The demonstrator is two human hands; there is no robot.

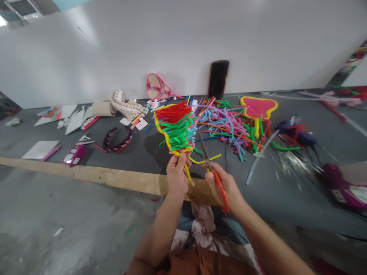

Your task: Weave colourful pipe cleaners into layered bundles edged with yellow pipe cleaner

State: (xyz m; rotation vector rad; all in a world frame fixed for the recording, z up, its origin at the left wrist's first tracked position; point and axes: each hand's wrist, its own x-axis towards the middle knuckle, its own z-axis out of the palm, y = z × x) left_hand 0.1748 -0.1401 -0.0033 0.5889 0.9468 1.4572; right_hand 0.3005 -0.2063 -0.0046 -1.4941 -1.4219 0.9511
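Note:
My left hand (pixel 178 173) is closed round the lower end of a fan-shaped pipe-cleaner craft (pixel 176 128), holding it up above the table. Red strands cross its top, green ones fill the middle, and a yellow pipe cleaner edges it. A loose yellow end (pixel 212 158) sticks out to the right. In my right hand (pixel 222 183) are scissors (pixel 220 187) with red handles, their blades pointing up and away beside the craft. Whether the blades touch the yellow strand, I cannot tell.
Behind the craft lies a heap of cut pipe cleaners (pixel 223 122). A phone (pixel 218 79) leans on the white wall. Right of the heap is a pink fan shape edged in yellow (pixel 258 107). A dark headband (pixel 117 140) and a purple packet (pixel 75 154) lie at left.

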